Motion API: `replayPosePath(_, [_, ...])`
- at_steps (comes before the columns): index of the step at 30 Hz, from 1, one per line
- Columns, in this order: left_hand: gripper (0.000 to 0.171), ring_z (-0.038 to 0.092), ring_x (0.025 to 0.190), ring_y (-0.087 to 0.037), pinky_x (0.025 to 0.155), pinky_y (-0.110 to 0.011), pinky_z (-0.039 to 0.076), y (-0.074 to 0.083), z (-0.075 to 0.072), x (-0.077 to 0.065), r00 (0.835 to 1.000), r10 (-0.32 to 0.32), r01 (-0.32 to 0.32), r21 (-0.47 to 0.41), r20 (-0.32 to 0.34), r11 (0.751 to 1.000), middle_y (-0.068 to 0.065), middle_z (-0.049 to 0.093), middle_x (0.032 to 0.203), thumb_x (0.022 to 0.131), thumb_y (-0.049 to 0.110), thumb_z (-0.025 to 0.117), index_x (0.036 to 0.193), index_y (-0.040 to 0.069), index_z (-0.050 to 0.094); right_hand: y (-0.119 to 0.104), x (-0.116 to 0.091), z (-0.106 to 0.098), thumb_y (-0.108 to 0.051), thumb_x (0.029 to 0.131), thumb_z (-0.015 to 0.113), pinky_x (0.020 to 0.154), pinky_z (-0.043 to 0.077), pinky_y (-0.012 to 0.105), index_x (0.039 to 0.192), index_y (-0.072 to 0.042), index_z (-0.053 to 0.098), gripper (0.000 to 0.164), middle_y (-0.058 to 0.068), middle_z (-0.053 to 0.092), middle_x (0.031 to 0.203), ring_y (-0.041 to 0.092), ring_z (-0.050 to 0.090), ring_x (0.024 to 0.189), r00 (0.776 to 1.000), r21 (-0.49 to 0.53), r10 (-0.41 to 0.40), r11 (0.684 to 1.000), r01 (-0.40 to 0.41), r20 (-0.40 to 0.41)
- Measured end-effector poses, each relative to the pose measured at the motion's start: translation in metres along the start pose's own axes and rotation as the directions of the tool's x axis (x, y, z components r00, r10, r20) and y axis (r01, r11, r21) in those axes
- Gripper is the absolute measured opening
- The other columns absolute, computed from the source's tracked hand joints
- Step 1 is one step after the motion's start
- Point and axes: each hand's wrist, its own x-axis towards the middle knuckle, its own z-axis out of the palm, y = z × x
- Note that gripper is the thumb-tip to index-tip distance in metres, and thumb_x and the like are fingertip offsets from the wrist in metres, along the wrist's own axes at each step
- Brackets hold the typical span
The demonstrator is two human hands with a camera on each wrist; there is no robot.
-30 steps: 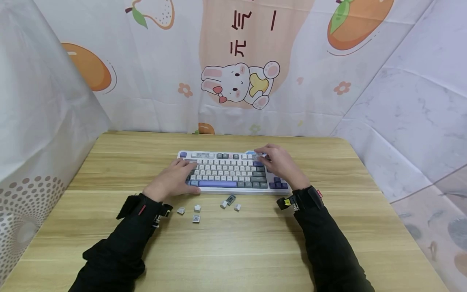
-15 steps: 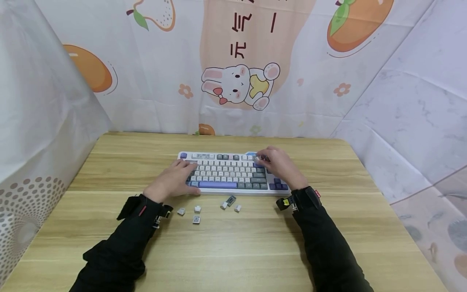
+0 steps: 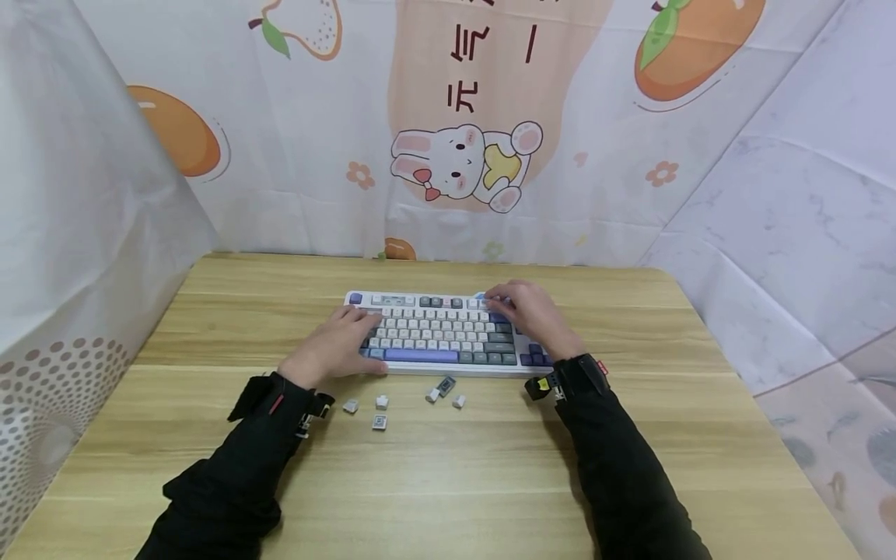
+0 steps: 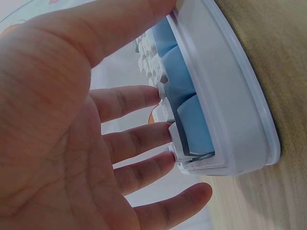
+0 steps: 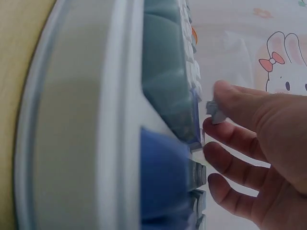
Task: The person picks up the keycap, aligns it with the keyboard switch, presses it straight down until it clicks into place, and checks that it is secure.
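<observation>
A white keyboard (image 3: 448, 372) with white, grey and purple keycaps lies along the table. My left hand (image 3: 332, 346) rests at its left end with fingers extended over the keys. The left thumb lies at the keyboard's front edge, near the light-blue keys (image 4: 194, 122) in the left wrist view. Over the keyboard's top right part, my right hand (image 3: 535, 313) pinches a small grey keycap (image 5: 216, 112) between thumb and index finger. In the right wrist view that keycap is above the keys, and the other fingers are loosely curled.
Several loose keycaps lie on the wooden table (image 3: 448, 482) in front of the keyboard, among them a light one (image 3: 351, 406), one with its underside up (image 3: 379, 422) and a longer dark-grey one (image 3: 446, 384). A printed curtain (image 3: 308, 155) hangs behind the table.
My right hand has shifted slightly to the left over the keyboard's top row, with the keycap in its fingers. The left hand stays in place. The head view has moved a little.
</observation>
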Motion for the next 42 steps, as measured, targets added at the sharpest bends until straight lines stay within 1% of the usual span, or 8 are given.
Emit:
replayPosePath(5, [0.093,0.027,0.145,-0.046,0.118,-0.058,0.025,0.002,-0.001,0.000,1.000,0.006,-0.006,-0.001,-0.006,1.000,-0.027,0.039,0.154,0.086,0.050,0.078,0.153,0.000,0.040,0.001,-0.001,0.000,-0.024,0.100,0.065,0.087,0.052,0.042,0.116,-0.010,0.076,0.024,0.007,0.074,0.108,0.024,0.067,0.099,1.000,0.015,0.000,1.000,0.000,-0.023])
replayPosePath(11, [0.093,0.027,0.146,-0.046,0.118,-0.058,0.025,0.003,-0.001,0.000,1.000,-0.002,0.002,-0.001,-0.005,1.000,-0.027,0.039,0.154,0.086,0.050,0.079,0.153,0.000,0.040,0.000,-0.002,0.000,-0.026,0.096,0.071,0.086,0.053,0.041,0.112,-0.010,0.077,0.023,0.005,0.075,0.104,0.021,0.068,0.094,1.000,0.052,0.015,0.999,-0.013,-0.021])
replayPosePath(18, [0.092,0.024,0.146,-0.046,0.118,-0.059,0.025,0.004,-0.002,0.000,1.000,-0.024,0.024,-0.019,0.004,1.000,-0.026,0.037,0.156,0.086,0.048,0.079,0.154,0.001,0.039,0.001,0.000,0.001,-0.024,0.092,0.076,0.075,0.051,0.035,0.107,-0.011,0.079,0.020,0.001,0.073,0.092,0.016,0.063,0.080,1.000,0.048,0.027,0.998,-0.027,-0.003])
replayPosePath(25, [0.092,0.022,0.148,-0.047,0.118,-0.060,0.022,0.003,-0.002,0.000,1.000,-0.029,0.029,-0.040,0.007,0.999,-0.025,0.036,0.157,0.086,0.047,0.080,0.155,0.002,0.039,0.001,0.000,0.005,-0.026,0.094,0.073,0.075,0.051,0.035,0.109,-0.014,0.078,0.020,0.000,0.072,0.094,0.015,0.063,0.081,0.999,-0.009,-0.035,0.999,0.035,0.009])
replayPosePath(32, [0.092,0.022,0.148,-0.047,0.118,-0.059,0.023,0.002,0.000,0.000,1.000,-0.027,0.027,-0.042,0.003,0.999,-0.025,0.037,0.156,0.086,0.047,0.080,0.154,0.002,0.040,0.000,-0.001,0.006,-0.032,0.092,0.074,0.067,0.041,0.034,0.109,-0.012,0.078,0.026,-0.002,0.065,0.082,0.015,0.053,0.070,0.997,-0.043,-0.071,0.996,0.072,0.021])
replayPosePath(35, [0.091,0.022,0.148,-0.047,0.118,-0.059,0.023,0.002,-0.001,0.000,1.000,-0.026,0.027,-0.041,0.004,0.999,-0.025,0.037,0.156,0.086,0.047,0.080,0.154,0.002,0.040,0.000,-0.001,0.003,-0.027,0.092,0.076,0.069,0.046,0.035,0.114,-0.008,0.077,0.029,0.001,0.068,0.085,0.016,0.058,0.075,0.996,-0.032,-0.069,0.997,0.071,0.058])
replayPosePath(38, [0.090,0.022,0.148,-0.047,0.118,-0.059,0.023,0.003,0.000,0.000,1.000,-0.024,0.024,-0.043,0.004,0.999,-0.026,0.038,0.156,0.086,0.047,0.079,0.154,0.001,0.040,0.000,-0.001,-0.002,-0.018,0.094,0.074,0.078,0.053,0.039,0.119,-0.004,0.075,0.028,0.007,0.073,0.098,0.020,0.067,0.087,0.994,-0.033,-0.069,0.997,0.072,0.089])
replayPosePath(42, [0.090,0.021,0.148,-0.047,0.118,-0.059,0.023,0.002,-0.001,0.000,1.000,-0.024,0.024,-0.043,0.003,0.999,-0.026,0.037,0.156,0.086,0.046,0.079,0.154,0.002,0.040,-0.002,-0.002,-0.005,-0.013,0.097,0.070,0.088,0.054,0.043,0.121,-0.003,0.073,0.026,0.011,0.069,0.111,0.026,0.066,0.100,0.996,-0.055,-0.029,0.998,0.034,0.090])
